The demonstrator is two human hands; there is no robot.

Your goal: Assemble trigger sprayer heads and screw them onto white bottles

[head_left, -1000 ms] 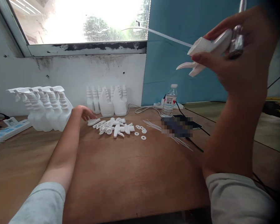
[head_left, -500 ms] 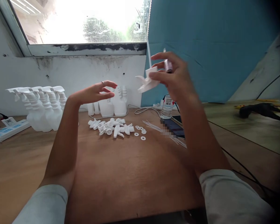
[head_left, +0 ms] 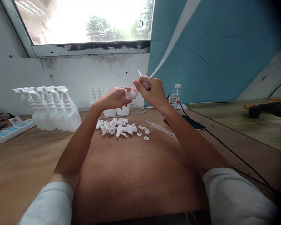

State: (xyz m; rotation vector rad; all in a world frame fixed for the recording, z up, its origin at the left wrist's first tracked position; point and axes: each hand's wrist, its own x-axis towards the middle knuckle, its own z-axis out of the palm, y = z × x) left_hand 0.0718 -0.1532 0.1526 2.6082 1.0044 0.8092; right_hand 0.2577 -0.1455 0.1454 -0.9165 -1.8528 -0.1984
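Observation:
My left hand (head_left: 115,97) is closed around a white trigger spray head (head_left: 132,93), held above the table in front of the wall. My right hand (head_left: 153,90) touches the right end of that head with thumb and fingertips. Tucked in the right fingers is a thin tool with a pinkish handle (head_left: 147,86); its narrow tip points up to the left. A long white tube (head_left: 170,43) rises from the right hand toward the upper right; its lower end is hidden by the fingers. Below lies a pile of white spray heads (head_left: 114,126).
White rings (head_left: 146,138) and thin tubes (head_left: 160,128) lie right of the pile. White spray bottles (head_left: 51,109) stand at left, with more (head_left: 110,112) behind my hands. A power strip (head_left: 14,129), clear bottle (head_left: 175,95), phone (head_left: 194,122) and cables (head_left: 236,153) are around.
My right hand has brought the spray head and its tube down and left to my left hand, which has closed on the head. The tube now leans toward the upper right.

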